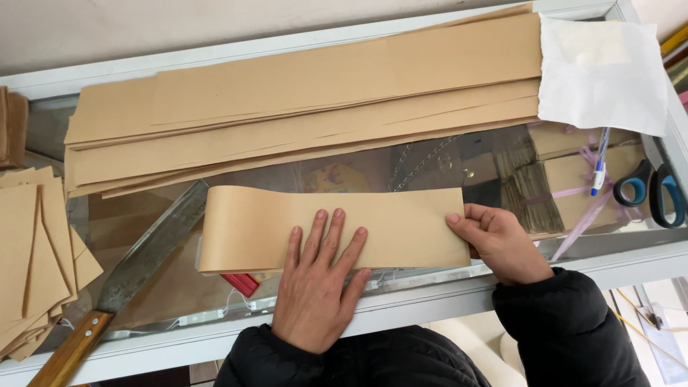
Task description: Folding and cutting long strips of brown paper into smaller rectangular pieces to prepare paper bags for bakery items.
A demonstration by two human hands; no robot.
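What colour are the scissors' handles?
The scissors have blue and black handles, seen best in the head view, at the right edge.

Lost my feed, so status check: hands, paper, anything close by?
Left hand flat on brown paper strip. Right hand pinches its right end. Big knife lies left, red pencils under strip's edge.

Even daylight — sharp, glass-top [430,161] reflections.

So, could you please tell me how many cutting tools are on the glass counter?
2: a large knife with a wooden handle lies left of the left hand, and blue-handled scissors sit at the right edge. Others may be hidden under the paper.
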